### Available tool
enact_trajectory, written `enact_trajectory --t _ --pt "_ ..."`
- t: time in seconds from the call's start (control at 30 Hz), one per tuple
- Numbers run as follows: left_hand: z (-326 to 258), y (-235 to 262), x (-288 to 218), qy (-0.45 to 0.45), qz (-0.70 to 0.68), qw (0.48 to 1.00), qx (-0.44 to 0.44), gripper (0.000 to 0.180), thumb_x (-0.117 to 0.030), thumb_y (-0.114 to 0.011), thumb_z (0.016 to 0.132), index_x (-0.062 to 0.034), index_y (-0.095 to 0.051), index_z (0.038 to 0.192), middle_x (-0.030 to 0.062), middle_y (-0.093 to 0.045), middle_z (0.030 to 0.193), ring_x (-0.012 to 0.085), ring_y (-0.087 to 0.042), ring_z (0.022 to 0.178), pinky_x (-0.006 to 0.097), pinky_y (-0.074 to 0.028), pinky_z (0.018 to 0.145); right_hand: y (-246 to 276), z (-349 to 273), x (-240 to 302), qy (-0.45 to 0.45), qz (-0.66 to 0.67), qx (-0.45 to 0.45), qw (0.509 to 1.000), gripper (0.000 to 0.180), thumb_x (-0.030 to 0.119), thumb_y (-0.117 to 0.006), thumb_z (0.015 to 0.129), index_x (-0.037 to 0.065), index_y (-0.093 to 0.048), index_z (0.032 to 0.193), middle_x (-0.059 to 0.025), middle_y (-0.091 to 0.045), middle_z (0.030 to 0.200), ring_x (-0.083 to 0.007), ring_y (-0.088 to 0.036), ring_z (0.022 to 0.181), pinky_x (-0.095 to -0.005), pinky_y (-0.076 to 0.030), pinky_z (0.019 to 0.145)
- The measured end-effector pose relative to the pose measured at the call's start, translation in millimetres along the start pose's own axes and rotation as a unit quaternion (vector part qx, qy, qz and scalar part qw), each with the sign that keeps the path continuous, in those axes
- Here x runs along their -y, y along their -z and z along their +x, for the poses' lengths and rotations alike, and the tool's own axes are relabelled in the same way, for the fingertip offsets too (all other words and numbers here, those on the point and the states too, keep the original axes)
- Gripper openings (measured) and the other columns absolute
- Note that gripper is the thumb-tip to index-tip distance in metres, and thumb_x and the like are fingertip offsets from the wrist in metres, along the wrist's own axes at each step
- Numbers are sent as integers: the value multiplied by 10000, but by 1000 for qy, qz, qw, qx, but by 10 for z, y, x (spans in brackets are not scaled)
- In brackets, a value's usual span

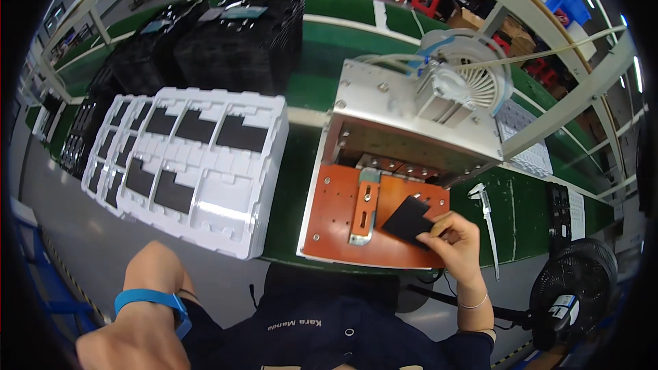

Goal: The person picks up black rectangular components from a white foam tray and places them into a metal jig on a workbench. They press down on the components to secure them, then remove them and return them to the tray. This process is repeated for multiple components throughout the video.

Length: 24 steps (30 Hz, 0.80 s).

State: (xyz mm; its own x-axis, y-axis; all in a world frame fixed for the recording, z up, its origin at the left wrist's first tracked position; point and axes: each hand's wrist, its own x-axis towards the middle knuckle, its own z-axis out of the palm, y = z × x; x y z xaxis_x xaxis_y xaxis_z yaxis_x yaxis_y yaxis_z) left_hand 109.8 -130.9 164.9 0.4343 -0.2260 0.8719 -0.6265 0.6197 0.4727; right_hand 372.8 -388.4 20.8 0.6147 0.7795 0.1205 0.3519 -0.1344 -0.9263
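My right hand pinches the near right edge of a flat black rectangular piece between thumb and fingers. Small light tabs seem to stick out at its far edge. The piece is over the orange base plate of a metal press-like fixture, to the right of an orange and metal guide block. My left arm is bent at the lower left, and my left hand, beyond a blue wristband, is cut off by the lower edge; its fingers are hidden.
Left of the fixture, a white compartment tray holds several flat dark pieces. Stacked black trays stand behind it. Calipers lie on the green bench at right, near a black fan. A frame post slants beside the fixture.
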Motion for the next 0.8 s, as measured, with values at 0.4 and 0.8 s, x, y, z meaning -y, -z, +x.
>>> enact_trajectory --t 0.4,0.8 --pt "-67 189 551 44 175 979 -94 293 -131 -537 996 -4 -550 733 210 -664 971 296 -677 888 367 -559 674 -168 216 193 -31 -149 37 988 198 8 -816 776 -5 -692 930 -79 -703 999 -63 -572 664 -170 -436 534" --pt "-407 186 571 -8 237 970 -61 193 -84 -598 960 -52 -563 773 148 -670 1088 246 -680 1010 396 -567 815 -329 523 25 212 -275 -12 938 152 43 -748 810 37 -707 957 -74 -672 964 -278 -592 919 -378 -482 815"
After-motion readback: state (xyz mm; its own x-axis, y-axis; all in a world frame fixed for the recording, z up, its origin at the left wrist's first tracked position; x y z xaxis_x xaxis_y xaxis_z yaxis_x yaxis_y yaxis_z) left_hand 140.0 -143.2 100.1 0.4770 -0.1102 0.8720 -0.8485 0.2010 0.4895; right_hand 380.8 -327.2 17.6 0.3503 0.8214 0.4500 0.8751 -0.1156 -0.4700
